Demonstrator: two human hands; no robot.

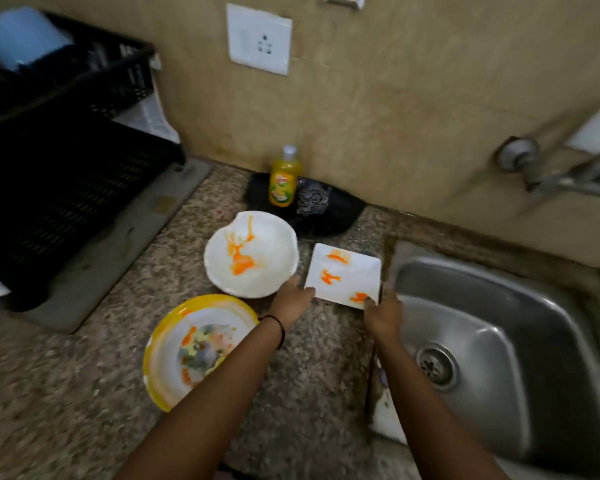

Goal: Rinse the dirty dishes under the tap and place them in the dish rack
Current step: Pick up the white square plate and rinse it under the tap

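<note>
The left hand [291, 301] pinched the near-left corner of the square plate [343, 273], the right hand [383, 317] its near-right corner, thumbs on top. The plate lay straight ahead of both hands, its right edge just beside the sink [482, 292]; the tap [575, 181] stood farther right, so the move would likely swing rightward.

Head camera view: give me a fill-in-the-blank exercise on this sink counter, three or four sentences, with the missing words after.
1. The left hand and right hand hold a white plate whose outline is ____.
2. The stains on that plate are ____ in colour.
3. The sink lies to the ____ of that plate.
4. The soap bottle by the wall is ____ in colour.
Missing words: square; orange; right; yellow.
</note>
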